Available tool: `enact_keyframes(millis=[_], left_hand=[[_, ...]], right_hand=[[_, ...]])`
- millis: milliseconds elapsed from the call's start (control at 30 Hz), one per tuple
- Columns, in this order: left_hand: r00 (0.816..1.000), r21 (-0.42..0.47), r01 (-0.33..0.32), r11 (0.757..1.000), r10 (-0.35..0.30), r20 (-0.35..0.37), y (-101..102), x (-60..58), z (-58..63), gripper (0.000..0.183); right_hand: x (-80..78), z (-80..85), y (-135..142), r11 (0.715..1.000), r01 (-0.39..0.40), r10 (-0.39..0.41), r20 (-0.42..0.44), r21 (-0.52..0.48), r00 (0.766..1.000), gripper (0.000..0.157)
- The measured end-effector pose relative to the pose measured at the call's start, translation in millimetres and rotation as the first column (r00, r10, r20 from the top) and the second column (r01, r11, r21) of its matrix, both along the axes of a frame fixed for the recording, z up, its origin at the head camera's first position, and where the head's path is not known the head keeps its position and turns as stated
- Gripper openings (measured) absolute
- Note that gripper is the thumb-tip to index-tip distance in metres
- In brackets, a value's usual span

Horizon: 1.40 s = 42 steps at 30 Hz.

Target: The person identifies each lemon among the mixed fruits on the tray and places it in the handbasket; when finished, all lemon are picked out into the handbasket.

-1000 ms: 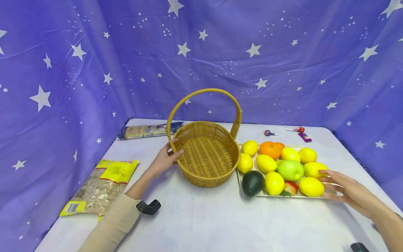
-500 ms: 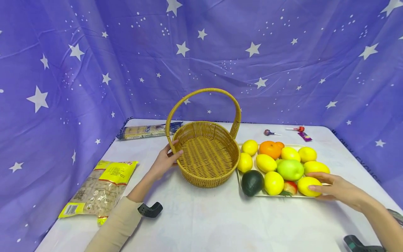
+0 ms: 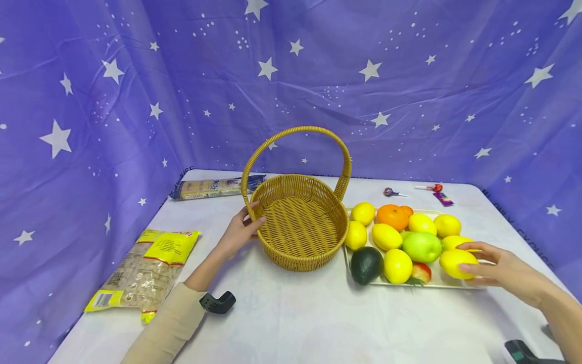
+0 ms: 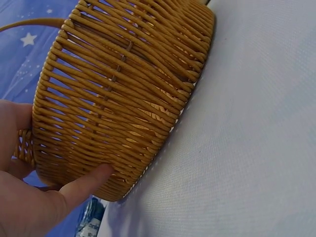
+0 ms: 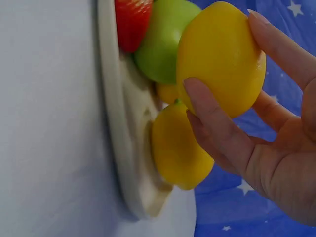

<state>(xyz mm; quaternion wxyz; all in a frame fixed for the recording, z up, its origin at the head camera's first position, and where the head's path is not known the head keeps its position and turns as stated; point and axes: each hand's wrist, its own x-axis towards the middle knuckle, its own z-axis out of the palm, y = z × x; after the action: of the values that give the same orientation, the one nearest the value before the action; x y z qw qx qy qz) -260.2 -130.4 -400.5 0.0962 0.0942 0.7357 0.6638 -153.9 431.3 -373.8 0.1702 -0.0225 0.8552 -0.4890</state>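
Observation:
A round woven basket [image 3: 300, 222] with a tall arched handle stands in the middle of the table, nothing inside it. At its left side my left hand [image 3: 238, 232] grips the rim near the foot of the handle; the left wrist view shows a finger against the weave [image 4: 123, 94]. My right hand [image 3: 511, 270] pinches a lemon [image 5: 222, 59] between thumb and fingers, just above the right end of a cream tray [image 3: 436, 284]. Another lemon [image 5: 180, 148] lies below it on the tray, beside a green apple [image 3: 422, 246] and a strawberry [image 5: 132, 22].
The tray also bears several lemons [image 3: 397, 266], an orange [image 3: 392, 217] and an avocado [image 3: 366, 265]. Lollipops [image 3: 429, 187] and a purple-wrapped sweet [image 3: 443, 198] lie behind it. At the left are a yellow-and-clear bag [image 3: 150, 268] and a long noodle packet [image 3: 209, 188].
My right hand came in from the right, closed on the front right lemon and raised it a little off the tray. My left hand stays on the basket.

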Motion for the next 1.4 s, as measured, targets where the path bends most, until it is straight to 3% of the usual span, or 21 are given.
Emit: enact_keyframes(millis=[67, 267, 467, 600, 733, 1000, 1267, 1400], left_hand=[[1.0, 0.0, -0.005, 1.0, 0.005, -0.004, -0.8, 0.4, 0.9, 0.062], [1.0, -0.001, -0.004, 1.0, 0.004, -0.008, -2.1, 0.7, 0.1, 0.062], [1.0, 0.007, 0.002, 1.0, -0.002, -0.014, -0.9, 0.3, -1.8, 0.062], [1.0, 0.0, 0.001, 1.0, -0.001, -0.018, -1.0, 0.8, -2.4, 0.062], [1.0, 0.005, -0.001, 1.0, 0.001, -0.018, -0.6, 1.4, -2.7, 0.062], [1.0, -0.002, -0.013, 1.0, 0.013, -0.026, 1.9, 1.4, -4.6, 0.06], [0.999, -0.017, -0.029, 0.999, 0.028, -0.024, 3.5, 3.5, -4.7, 0.06], [0.999, -0.018, -0.037, 0.999, 0.036, -0.03, 2.5, 3.0, -3.8, 0.06]], right_hand=[[-4.7, 8.3, -4.9, 0.999, -0.007, 0.004, -0.067, -0.04, 0.998, 0.038], [-26.1, 33.8, -48.1, 0.987, -0.048, 0.01, -0.239, -0.153, 0.971, 0.042], [-51.6, 51.2, -111.6, 0.96, -0.085, 0.014, -0.255, -0.267, 0.967, 0.039], [-71.8, 56.4, -152.8, 0.967, -0.099, 0.042, -0.235, -0.236, 0.971, 0.049], [-93.9, 53.7, -189.0, 0.962, -0.141, 0.096, -0.195, -0.232, 0.976, 0.06], [-126.3, 37.1, -253.4, 0.943, -0.251, 0.224, -0.143, -0.218, 0.964, 0.057], [-127.8, 17.9, -305.8, 0.937, -0.346, 0.341, -0.091, -0.044, 0.936, 0.054], [-124.3, 10.7, -325.8, 0.911, -0.401, 0.41, -0.11, 0.093, 0.906, 0.051]])
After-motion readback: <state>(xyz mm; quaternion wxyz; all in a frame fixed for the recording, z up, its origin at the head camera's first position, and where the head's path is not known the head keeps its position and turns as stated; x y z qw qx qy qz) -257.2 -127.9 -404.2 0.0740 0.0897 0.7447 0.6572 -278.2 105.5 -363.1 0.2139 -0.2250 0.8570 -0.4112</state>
